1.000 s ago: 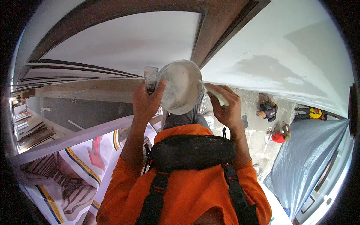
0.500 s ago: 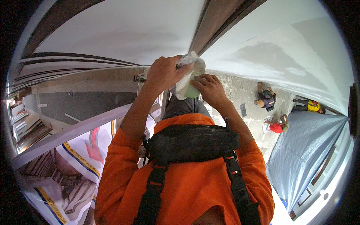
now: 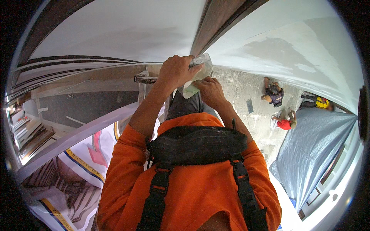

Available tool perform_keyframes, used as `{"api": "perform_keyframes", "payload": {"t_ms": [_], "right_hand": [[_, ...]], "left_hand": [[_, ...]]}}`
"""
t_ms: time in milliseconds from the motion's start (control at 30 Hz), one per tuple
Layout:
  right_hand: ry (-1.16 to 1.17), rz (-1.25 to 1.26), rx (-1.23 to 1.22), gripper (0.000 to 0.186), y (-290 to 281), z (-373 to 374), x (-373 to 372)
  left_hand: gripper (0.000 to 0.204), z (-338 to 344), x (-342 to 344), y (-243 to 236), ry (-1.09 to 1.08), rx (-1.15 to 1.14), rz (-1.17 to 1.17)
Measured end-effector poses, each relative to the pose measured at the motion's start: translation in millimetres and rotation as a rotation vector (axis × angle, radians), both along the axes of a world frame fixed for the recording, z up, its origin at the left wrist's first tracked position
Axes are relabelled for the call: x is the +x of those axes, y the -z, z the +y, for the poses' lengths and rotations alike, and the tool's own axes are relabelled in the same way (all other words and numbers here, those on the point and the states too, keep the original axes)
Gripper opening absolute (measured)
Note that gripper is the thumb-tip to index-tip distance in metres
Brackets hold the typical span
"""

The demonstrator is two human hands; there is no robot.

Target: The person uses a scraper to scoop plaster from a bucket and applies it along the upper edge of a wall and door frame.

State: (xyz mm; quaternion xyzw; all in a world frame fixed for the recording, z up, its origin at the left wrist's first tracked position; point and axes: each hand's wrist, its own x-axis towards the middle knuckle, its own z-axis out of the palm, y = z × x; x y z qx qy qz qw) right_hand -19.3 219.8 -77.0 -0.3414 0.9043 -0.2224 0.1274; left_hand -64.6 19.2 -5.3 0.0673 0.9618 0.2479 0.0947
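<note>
In front of my chest, my left hand [image 3: 177, 71] is closed on a pale flat scraper-like piece [image 3: 200, 60] smeared with whitish paste; its handle is hidden in my fingers. Against its lower part, my right hand [image 3: 210, 90] is closed with bent fingers on a thin pale-green sheet-like piece [image 3: 190, 91]. Whether the two pieces are joined I cannot tell. Both lie close to the dark wooden trim [image 3: 214, 27], where two white wall panels [image 3: 154, 27] meet. Over my orange top sits a black strap bag [image 3: 198, 145].
A wooden ladder-like end [image 3: 145, 78] stands left of my forearm. At lower left hangs a printed banner [image 3: 83, 161]. Far below on the right are several people [image 3: 274, 95] on a rough floor [image 3: 235, 90], beside a blue-grey tarp [image 3: 308, 150].
My left hand has moved slightly right and the right hand slightly left and down, closer together. The scraper-like piece has tilted, and less of the green piece shows.
</note>
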Motion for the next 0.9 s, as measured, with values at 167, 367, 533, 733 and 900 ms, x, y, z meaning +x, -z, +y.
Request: {"api": "perform_keyframes", "payload": {"t_ms": [167,367,533,733,900], "right_hand": [[0.1,-0.291,0.023,0.033,-6.7,-7.8,-0.1],[0.59,-1.005,-0.769,0.032,-7.0,9.5,3.2],[0.885,-1.247,-1.019,0.029,2.8,34.7,12.9],[0.979,-1.094,-1.454,0.027,-21.9,66.5,3.0],[1.073,-0.701,-1.726,0.022,-64.6,103.3,-23.7]], "left_hand": [[0.056,-3.9,-4.8,9.2,-0.035,0.021,-0.049],[0.057,-17.3,-4.8,9.1,-0.099,0.104,-0.122],[0.057,-34.3,-7.5,19.1,-0.16,0.093,-0.202],[0.063,-53.5,-21.0,10.4,-0.267,0.144,-0.491],[0.064,-70.7,-16.0,8.8,-0.364,-0.006,-0.475]]}}
